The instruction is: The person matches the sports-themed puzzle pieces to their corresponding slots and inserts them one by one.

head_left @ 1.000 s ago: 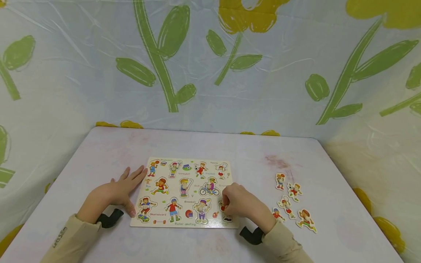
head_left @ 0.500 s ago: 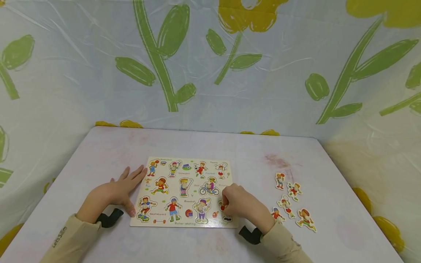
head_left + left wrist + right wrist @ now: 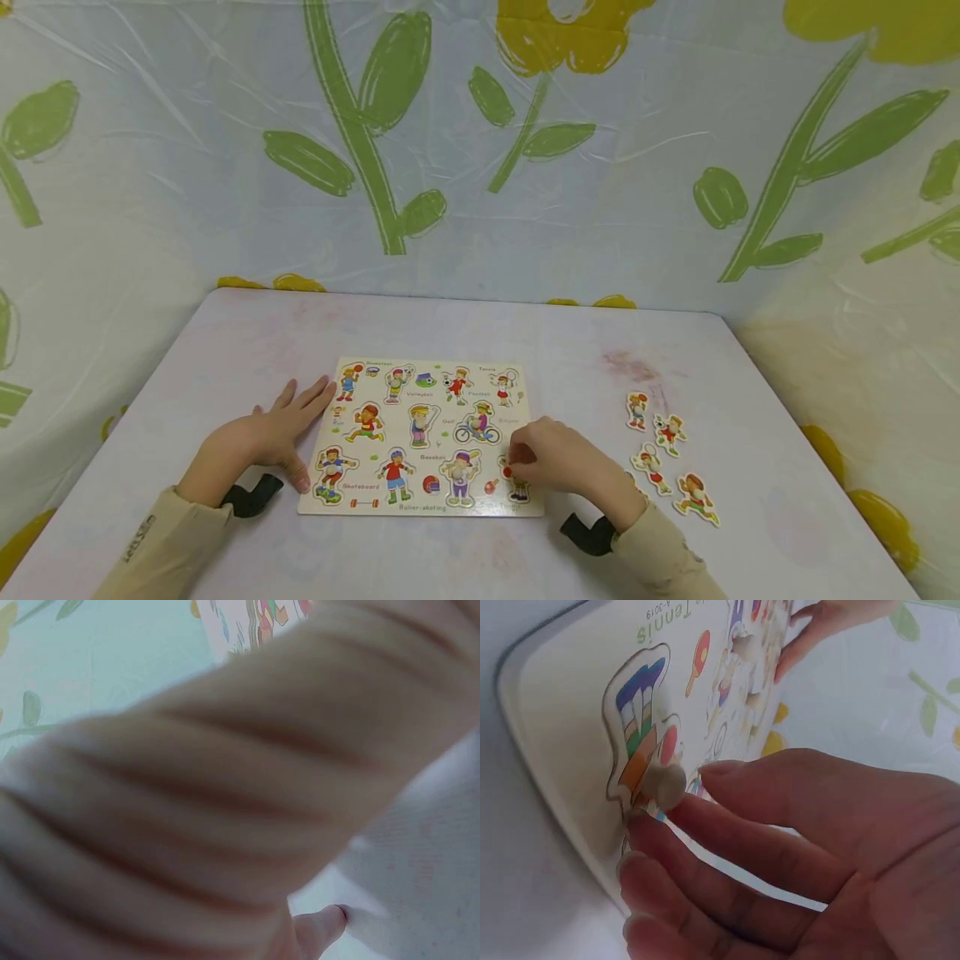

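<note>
A wooden knob puzzle board [image 3: 495,510] with sports figures lies on the table. My left hand [image 3: 262,437] rests with fingers spread at its left edge, fingertip and thumb by the rim. At the board's lower right corner is my right hand [image 3: 562,462]. In the right wrist view its thumb [image 3: 724,776] and fingers [image 3: 705,821] are slightly bent around the pale knob [image 3: 664,787] of the table tennis figure piece [image 3: 639,724], with a gap between thumb and knob. That piece sits in its outline. The left wrist view is mostly filled by blurred skin.
Right of the board lie loose figure pieces: a basketball player [image 3: 637,412], a footballer [image 3: 669,435], a tennis player [image 3: 651,468] and a runner [image 3: 696,498]. Another is mostly hidden by my right wrist. A flowered cloth [image 3: 600,233] hangs behind the table.
My right hand has shifted slightly right, and its thumb and fingers have loosened from the knob. The wrist now covers most of one loose piece. My left hand has stayed in place.
</note>
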The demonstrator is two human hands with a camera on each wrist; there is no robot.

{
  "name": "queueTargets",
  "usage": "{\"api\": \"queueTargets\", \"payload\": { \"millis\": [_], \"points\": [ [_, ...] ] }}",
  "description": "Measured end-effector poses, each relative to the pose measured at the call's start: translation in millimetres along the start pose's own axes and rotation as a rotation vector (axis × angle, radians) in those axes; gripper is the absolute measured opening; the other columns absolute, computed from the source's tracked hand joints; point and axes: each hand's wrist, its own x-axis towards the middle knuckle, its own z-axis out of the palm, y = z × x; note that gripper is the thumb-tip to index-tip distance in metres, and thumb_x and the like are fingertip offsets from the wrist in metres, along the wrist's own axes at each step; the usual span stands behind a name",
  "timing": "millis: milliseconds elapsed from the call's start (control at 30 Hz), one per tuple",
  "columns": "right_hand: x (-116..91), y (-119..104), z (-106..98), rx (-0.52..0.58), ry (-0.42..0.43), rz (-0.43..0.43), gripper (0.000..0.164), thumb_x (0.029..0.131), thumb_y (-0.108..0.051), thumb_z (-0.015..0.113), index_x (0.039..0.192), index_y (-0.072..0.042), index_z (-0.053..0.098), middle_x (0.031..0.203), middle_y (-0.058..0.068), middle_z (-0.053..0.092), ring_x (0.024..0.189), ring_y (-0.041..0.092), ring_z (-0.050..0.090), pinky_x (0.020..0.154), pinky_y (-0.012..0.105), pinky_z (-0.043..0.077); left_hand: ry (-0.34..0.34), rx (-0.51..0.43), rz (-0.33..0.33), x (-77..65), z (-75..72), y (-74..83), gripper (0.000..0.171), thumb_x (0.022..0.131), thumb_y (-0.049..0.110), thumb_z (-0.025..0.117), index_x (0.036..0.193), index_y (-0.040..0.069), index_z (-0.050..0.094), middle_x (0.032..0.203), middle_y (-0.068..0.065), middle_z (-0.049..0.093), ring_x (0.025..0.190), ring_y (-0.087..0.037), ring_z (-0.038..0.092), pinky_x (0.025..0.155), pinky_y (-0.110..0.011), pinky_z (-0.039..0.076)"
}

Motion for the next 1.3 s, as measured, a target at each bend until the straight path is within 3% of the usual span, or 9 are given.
{"api": "queueTargets", "payload": {
  "millis": [200,300,600,800,1067,1300],
  "points": [
    [-13.1,16.2,-8.5,0.065,0.039,-0.055,0.002,0.087,-0.012,0.071,0.085,-0.011,0.072,0.069,-0.011,0.058,0.062,0.003,0.051,0.055,0.023,0.045,-0.004,0.008,-0.009,0.1,-0.6,0.4,0.142,0.048,0.037,0.094,0.158,0.003,0.012,0.164,-0.021,0.001,0.143,-0.056,-0.007,0.098,-0.083,0.005],
    [-21.6,26.2,-14.1,0.086,0.068,-0.066,0.005,0.087,-0.007,0.068,0.088,-0.009,0.072,0.071,-0.011,0.059,0.063,0.004,0.052,0.055,0.023,0.046,-0.008,0.001,-0.006,-0.2,-1.1,0.6,0.142,0.047,0.038,0.094,0.158,0.002,0.012,0.164,-0.022,0.001,0.143,-0.056,-0.008,0.098,-0.084,0.005],
    [-48.8,51.7,-29.0,0.101,0.151,-0.025,0.004,0.089,-0.007,0.068,0.091,-0.008,0.072,0.076,-0.013,0.061,0.069,0.004,0.054,0.061,0.024,0.048,-0.01,-0.012,-0.002,-1.5,0.9,-2.1,0.144,0.046,0.038,0.094,0.158,0.003,0.012,0.164,-0.021,0.0,0.143,-0.056,-0.008,0.097,-0.084,0.004],
    [-69.1,72.7,-34.6,0.091,0.212,-0.035,0.006,0.089,-0.005,0.069,0.091,-0.01,0.072,0.075,-0.013,0.061,0.069,0.002,0.054,0.058,0.024,0.048,-0.005,-0.014,-0.001,-0.8,2.0,-2.7,0.144,0.045,0.038,0.094,0.158,0.003,0.012,0.164,-0.021,0.0,0.143,-0.055,-0.009,0.097,-0.084,0.003],
    [-92.2,101.5,-32.5,0.146,0.252,-0.048,0.005,0.09,-0.007,0.071,0.091,-0.012,0.071,0.076,-0.01,0.064,0.068,0.0,0.055,0.054,0.024,0.047,0.001,-0.017,0.004,0.0,2.2,-2.1,0.144,0.045,0.038,0.095,0.158,0.004,0.012,0.164,-0.02,0.001,0.143,-0.055,-0.008,0.097,-0.084,0.004],
    [-99.3,117.0,-20.6,0.188,0.242,-0.128,0.011,0.087,-0.005,0.075,0.087,-0.015,0.069,0.074,-0.013,0.063,0.066,0.0,0.056,0.052,0.023,0.046,-0.002,-0.015,0.004,-0.1,1.0,-2.0,0.144,0.046,0.039,0.094,0.159,0.004,0.011,0.164,-0.02,0.0,0.144,-0.055,-0.008,0.097,-0.084,0.005]
  ]
}}
